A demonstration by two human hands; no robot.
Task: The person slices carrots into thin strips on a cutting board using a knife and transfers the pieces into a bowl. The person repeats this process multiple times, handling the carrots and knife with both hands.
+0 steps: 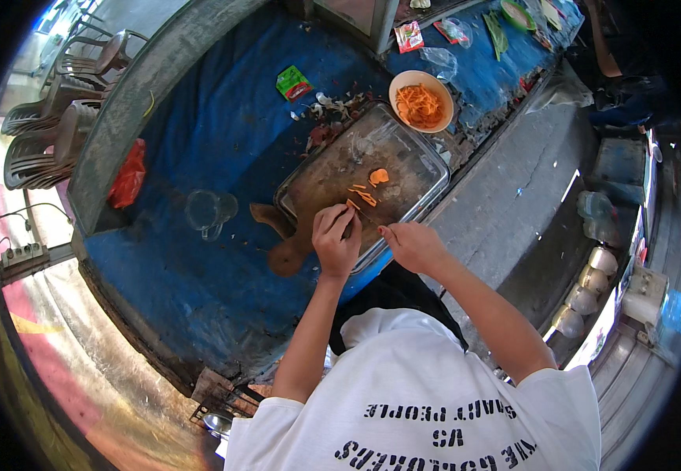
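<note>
My left hand (337,238) presses a small piece of carrot (352,204) against a wooden cutting board (329,182) with its fingertips. Just to the right, my right hand (414,247) is closed around what looks like a knife, whose thin blade is barely visible between the hands and whose handle is hidden in the fist. Cut carrot strips (365,196) lie ahead of my left fingertips, and a rounded carrot slice (379,176) rests a little farther up the board. The board lies on a shiny-rimmed rectangular tray (442,168).
A bowl (392,97) of shredded carrot stands beyond the tray. Peelings (331,106) and a green packet (294,83) lie on the blue sheet (211,135). A clear pitcher (211,212) is at left, near a red plastic bag (129,176). Another person's arm (604,50) shows at upper right.
</note>
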